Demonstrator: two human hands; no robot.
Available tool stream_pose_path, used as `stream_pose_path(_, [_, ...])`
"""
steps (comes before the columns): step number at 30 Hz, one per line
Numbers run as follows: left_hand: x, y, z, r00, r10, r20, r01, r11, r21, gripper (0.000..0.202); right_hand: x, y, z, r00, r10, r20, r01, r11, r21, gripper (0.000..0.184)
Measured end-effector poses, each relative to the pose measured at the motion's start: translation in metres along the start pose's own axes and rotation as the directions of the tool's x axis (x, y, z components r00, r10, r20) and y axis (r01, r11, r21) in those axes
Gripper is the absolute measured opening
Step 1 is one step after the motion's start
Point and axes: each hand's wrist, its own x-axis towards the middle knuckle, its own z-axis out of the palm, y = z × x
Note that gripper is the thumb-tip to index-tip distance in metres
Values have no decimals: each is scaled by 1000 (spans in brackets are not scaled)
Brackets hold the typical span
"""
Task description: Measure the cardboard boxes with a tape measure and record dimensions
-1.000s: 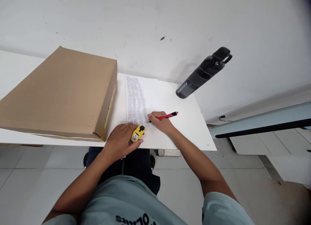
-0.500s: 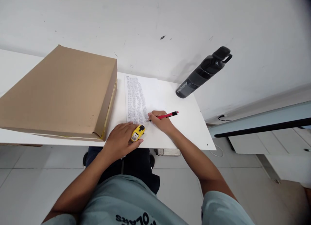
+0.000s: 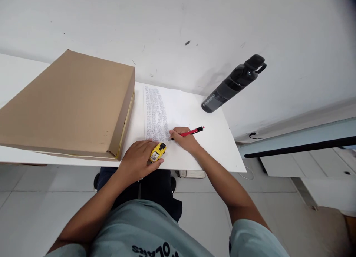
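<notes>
A red and black pen (image 3: 190, 132) is gripped in my right hand (image 3: 184, 138), its tip down at the lower part of a white sheet of paper (image 3: 175, 105). Rows of small handwriting fill the sheet's left side; its right side is blank. My left hand (image 3: 137, 159) is closed around a yellow and black tape measure (image 3: 157, 152) at the table's front edge, with the fingers by the paper's lower left corner. The fingers under the tape measure are partly hidden.
A large cardboard box (image 3: 72, 105) lies on the white table (image 3: 217, 146) to the left of the paper. At the back right stands a black bottle (image 3: 230, 84). The wall (image 3: 167, 34) rises right behind the table. A light-blue panel (image 3: 300, 136) is off to the right.
Both hands keep the same holds and nearly the same places. The whole view has shifted very slightly.
</notes>
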Motion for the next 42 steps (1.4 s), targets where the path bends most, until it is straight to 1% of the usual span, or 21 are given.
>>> stream_pose_path(5, [-1, -1, 1, 1000, 10, -5, -10, 1000, -5, 50, 0, 0, 1, 999, 9, -31, -9, 1000, -11, 42])
stream_pose_path(12, [-1, -1, 1, 1000, -4, -10, 4, 1000, -28, 50, -2, -1, 1, 998, -15, -67, 16, 1000, 5, 42])
stream_pose_path(15, [-2, 0, -1, 1000, -13, -8, 12, 1000, -26, 53, -2, 0, 2, 997, -13, -83, 12, 1000, -15, 44])
stream_pose_path(21, [-2, 1, -5, 999, 14, -52, -16, 999, -45, 58, 0, -1, 2, 997, -3, -80, -1, 999, -45, 46])
stream_pose_path(25, [-3, -1, -3, 995, 55, -85, -58, 998, -23, 55, 1, -1, 1, 998, -6, -59, 4, 999, -34, 44])
stream_pose_path(29, [-6, -4, 0, 991, 51, -124, -54, 998, -23, 50, 2, 0, 2, 1000, -2, -21, 2, 1000, -10, 42])
stream_pose_path(35, [-6, -6, 0, 989, 38, -139, -42, 999, -27, 38, 3, 1, 2, 999, -2, -46, 2, 1000, 13, 41])
stream_pose_path(42, [-7, -5, -2, 987, 22, -162, -25, 1000, -15, 36, 2, 0, 3, 997, -23, -74, 24, 1000, 19, 41])
